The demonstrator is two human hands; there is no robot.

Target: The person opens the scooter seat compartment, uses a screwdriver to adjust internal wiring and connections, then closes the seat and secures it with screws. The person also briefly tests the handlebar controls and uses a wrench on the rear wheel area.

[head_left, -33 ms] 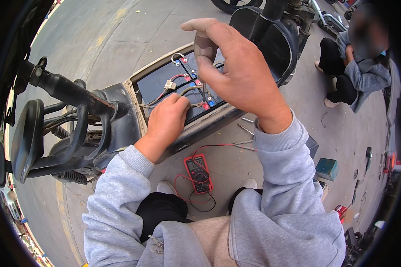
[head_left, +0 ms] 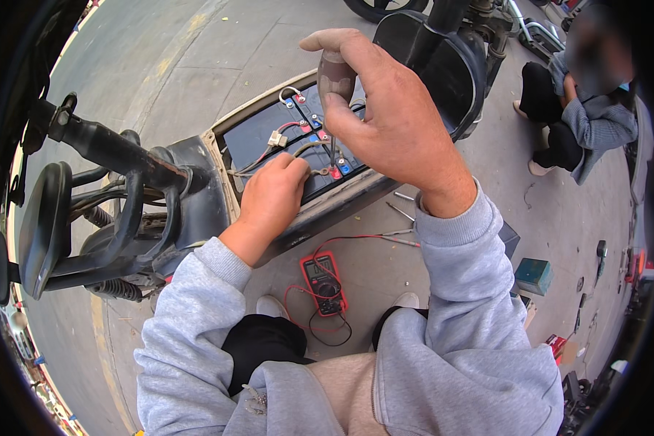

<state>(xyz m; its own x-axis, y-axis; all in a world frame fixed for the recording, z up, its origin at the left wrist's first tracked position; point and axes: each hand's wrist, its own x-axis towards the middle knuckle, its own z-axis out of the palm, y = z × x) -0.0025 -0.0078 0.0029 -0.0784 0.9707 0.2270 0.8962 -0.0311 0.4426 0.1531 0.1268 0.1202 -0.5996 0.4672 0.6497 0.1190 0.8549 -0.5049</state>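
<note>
Head view: my right hand grips a brown, barrel-handled screwdriver, its shaft pointing down at a red plastic terminal on the dark rectangular batteries. My bunched left hand, its hold hidden, sits by the dull metal ring lug just left of that terminal.

Upright screwdriver over dark batteries

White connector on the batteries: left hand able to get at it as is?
Probably yes: the connector lies just beyond the left hand, with nothing visible over it. That hand looks closed on a cable end, though, so it would likely have to let go first.
</note>
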